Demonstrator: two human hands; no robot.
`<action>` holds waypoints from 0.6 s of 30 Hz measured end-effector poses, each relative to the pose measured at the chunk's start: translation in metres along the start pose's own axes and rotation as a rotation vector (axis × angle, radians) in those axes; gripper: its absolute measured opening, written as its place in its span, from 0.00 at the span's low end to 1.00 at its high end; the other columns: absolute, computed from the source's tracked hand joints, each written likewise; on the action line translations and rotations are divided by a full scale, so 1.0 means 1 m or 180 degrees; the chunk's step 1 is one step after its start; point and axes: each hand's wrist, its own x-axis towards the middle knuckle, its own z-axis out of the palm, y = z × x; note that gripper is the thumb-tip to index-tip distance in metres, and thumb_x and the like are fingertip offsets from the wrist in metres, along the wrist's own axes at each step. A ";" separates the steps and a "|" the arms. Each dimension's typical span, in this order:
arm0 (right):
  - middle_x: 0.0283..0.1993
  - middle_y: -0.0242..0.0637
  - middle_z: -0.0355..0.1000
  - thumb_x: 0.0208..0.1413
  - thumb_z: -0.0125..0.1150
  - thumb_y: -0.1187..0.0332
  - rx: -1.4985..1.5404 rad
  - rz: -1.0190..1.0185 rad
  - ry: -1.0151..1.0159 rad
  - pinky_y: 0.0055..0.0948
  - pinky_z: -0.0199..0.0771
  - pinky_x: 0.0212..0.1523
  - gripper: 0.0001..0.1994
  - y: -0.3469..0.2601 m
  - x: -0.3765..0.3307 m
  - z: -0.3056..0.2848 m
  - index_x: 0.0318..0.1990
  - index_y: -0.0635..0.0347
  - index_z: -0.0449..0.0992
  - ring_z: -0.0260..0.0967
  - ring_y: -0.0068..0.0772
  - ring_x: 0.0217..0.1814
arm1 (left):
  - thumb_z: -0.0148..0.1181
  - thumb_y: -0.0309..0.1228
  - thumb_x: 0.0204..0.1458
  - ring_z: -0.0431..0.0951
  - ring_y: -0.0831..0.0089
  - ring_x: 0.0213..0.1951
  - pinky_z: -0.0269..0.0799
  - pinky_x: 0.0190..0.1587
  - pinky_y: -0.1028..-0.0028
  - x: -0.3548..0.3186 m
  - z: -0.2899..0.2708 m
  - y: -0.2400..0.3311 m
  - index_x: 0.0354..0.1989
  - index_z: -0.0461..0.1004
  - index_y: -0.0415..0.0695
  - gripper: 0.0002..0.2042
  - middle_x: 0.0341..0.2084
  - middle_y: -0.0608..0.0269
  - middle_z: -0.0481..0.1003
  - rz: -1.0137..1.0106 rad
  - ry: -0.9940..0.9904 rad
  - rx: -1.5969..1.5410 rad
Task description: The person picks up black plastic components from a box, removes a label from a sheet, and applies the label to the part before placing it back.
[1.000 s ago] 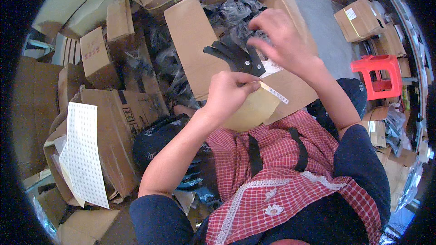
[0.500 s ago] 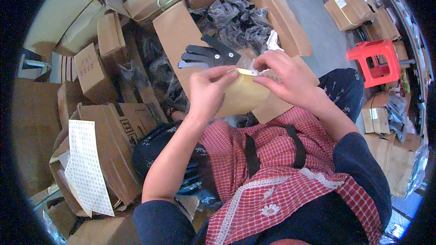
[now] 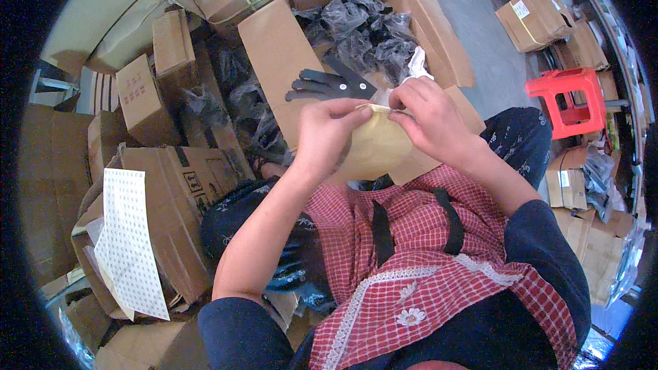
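Observation:
A tan paper envelope (image 3: pixel 378 147) is held at chest height over my lap. My left hand (image 3: pixel 327 133) grips its left upper edge and my right hand (image 3: pixel 426 118) pinches its top right edge. Just beyond my fingers lies a flat black metal part (image 3: pixel 330 84) with holes, resting on a cardboard flap (image 3: pixel 274 48). A bit of white paper (image 3: pixel 416 65) sticks up behind my right hand. Past it stands an open cardboard box (image 3: pixel 432 17) filled with several black parts in clear plastic bags (image 3: pixel 363 27).
A white sticker sheet (image 3: pixel 127 240) lies on a carton (image 3: pixel 185 212) at my left. Cartons (image 3: pixel 140 92) and loose plastic-bagged parts are piled at the left and back. A red plastic stool (image 3: pixel 572 96) and more cartons (image 3: pixel 538 17) stand on the grey floor at the right.
My right hand came back from the black part to the envelope. Both hands now hold the envelope's top edge close together, and the small white strip is no longer seen.

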 end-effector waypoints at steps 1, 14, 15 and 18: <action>0.37 0.45 0.68 0.45 0.62 0.73 -0.0027 -0.0041 0.0053 0.42 0.69 0.44 0.10 -0.002 -0.001 0.001 0.36 0.62 0.70 0.66 0.50 0.42 | 0.66 0.31 0.52 0.78 0.77 0.33 0.73 0.39 0.77 0.001 -0.001 -0.001 0.40 0.82 0.38 0.11 0.31 0.63 0.81 -0.0142 -0.0032 -0.0083; 0.34 0.41 0.72 0.44 0.61 0.73 0.0459 -0.0871 -0.0387 0.38 0.73 0.40 0.08 0.009 -0.032 -0.011 0.34 0.61 0.75 0.72 0.44 0.40 | 0.65 0.30 0.51 0.79 0.73 0.32 0.74 0.37 0.72 0.010 0.018 -0.033 0.40 0.81 0.36 0.11 0.32 0.61 0.81 -0.0960 -0.0647 -0.0326; 0.34 0.40 0.72 0.46 0.63 0.73 0.0676 -0.0632 -0.0462 0.36 0.72 0.40 0.08 0.007 -0.030 -0.022 0.35 0.62 0.75 0.72 0.42 0.39 | 0.66 0.30 0.50 0.79 0.74 0.31 0.74 0.36 0.72 0.008 0.019 -0.042 0.39 0.81 0.36 0.12 0.30 0.60 0.81 -0.0711 -0.0754 0.0054; 0.34 0.38 0.73 0.50 0.66 0.73 0.1336 0.0167 -0.0606 0.30 0.70 0.42 0.08 0.005 -0.022 -0.072 0.36 0.64 0.75 0.72 0.37 0.37 | 0.68 0.31 0.46 0.80 0.73 0.28 0.74 0.37 0.72 -0.009 0.037 -0.021 0.36 0.84 0.41 0.10 0.27 0.58 0.82 -0.0188 -0.1196 0.1002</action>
